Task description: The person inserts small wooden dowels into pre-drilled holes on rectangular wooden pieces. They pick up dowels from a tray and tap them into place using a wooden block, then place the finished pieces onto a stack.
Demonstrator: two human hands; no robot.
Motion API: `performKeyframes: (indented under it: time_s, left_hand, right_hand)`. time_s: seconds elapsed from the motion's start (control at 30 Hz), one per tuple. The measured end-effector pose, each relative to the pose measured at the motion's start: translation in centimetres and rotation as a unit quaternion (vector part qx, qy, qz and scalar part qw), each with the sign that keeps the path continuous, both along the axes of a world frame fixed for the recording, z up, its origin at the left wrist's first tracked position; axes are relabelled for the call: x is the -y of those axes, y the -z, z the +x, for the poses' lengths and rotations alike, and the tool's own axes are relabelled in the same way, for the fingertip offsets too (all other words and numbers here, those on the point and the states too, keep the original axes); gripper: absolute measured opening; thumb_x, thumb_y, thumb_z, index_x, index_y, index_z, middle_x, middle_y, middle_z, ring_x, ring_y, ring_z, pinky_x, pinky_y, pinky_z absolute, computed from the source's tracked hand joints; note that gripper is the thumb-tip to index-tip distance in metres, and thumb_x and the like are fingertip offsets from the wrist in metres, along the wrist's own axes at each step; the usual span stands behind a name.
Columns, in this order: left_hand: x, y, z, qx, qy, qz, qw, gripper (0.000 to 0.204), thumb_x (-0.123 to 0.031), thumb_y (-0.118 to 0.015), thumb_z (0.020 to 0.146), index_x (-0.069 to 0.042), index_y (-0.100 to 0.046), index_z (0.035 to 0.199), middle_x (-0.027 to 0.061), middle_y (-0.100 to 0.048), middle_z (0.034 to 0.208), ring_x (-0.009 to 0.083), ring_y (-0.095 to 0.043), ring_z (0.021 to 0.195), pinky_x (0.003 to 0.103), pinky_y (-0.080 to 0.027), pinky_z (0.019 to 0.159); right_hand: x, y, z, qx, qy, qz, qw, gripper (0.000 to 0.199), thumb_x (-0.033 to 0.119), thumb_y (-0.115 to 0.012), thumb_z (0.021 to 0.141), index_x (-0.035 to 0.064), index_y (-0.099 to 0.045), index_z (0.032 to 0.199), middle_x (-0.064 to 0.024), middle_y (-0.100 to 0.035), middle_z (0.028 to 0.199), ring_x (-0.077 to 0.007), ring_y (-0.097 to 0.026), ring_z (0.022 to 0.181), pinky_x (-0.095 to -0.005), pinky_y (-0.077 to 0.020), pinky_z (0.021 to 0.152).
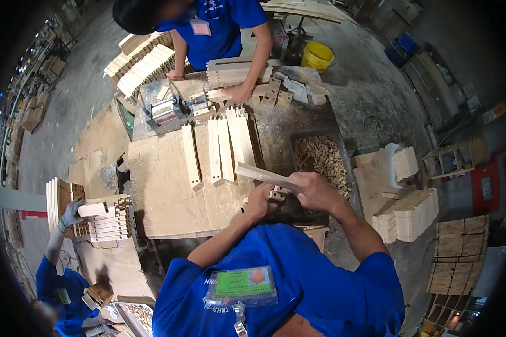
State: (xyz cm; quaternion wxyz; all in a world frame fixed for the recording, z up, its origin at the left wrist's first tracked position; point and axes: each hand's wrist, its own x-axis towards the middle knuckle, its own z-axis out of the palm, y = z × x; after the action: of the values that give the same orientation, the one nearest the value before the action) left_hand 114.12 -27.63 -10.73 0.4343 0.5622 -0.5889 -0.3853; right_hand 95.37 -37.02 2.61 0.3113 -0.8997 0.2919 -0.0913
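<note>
Near the front edge of the table, my right hand (pixel 316 191) is closed around one end of a pale wooden slat (pixel 267 177), which slants up to the left. My left hand (pixel 258 203) is just beneath it, its fingers curled at a short wooden end with drilled holes (pixel 277 195). Whether that end belongs to a second piece is hidden by my hands. Ahead lie several loose wooden slats (pixel 215 151) on a cardboard sheet (pixel 157 185). Beside my right hand is a dark tray (pixel 296 147) full of small wooden dowels (pixel 323 160).
Across the table, a co-worker in blue (pixel 219 33) handles wood at a clamping device (pixel 167 110). At lower left, a gloved person (pixel 70 216) touches a slat stack (pixel 109 224). Stacked pieces (pixel 410 216) stand at right; a yellow bucket (pixel 317 56) is at the back.
</note>
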Motion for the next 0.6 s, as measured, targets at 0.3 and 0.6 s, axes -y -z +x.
performKeyframes:
  time_s: [0.3, 0.6]
  left_hand:
    - [0.0, 0.4, -1.3, -0.042, -0.016, 0.008, 0.999, 0.04, -0.016, -0.083, 0.078, -0.011, -0.073, 0.117, 0.0165, -0.074, 0.106, 0.0394, -0.073, 0.097, 0.044, -0.059, 0.083]
    - [1.0, -0.5, -0.7, 0.046, -0.028, -0.023, 0.998, 0.041, -0.013, -0.082, 0.076, -0.012, -0.071, 0.115, 0.0146, -0.071, 0.102, 0.0377, -0.072, 0.095, 0.044, -0.057, 0.08]
  right_hand:
    - [-1.4, 1.9, 0.6, -0.038, 0.066, -0.039, 0.996, 0.019, -0.003, -0.069, 0.082, 0.0001, -0.058, 0.097, -0.0256, -0.067, 0.091, -0.0495, -0.069, 0.091, -0.0546, -0.056, 0.077]
    - [-0.3, 1.5, -0.8, 0.013, 0.147, 0.015, 0.989, 0.017, 0.008, -0.077, 0.093, -0.0009, -0.069, 0.105, -0.0207, -0.069, 0.081, -0.0336, -0.072, 0.079, -0.0434, -0.0541, 0.069]
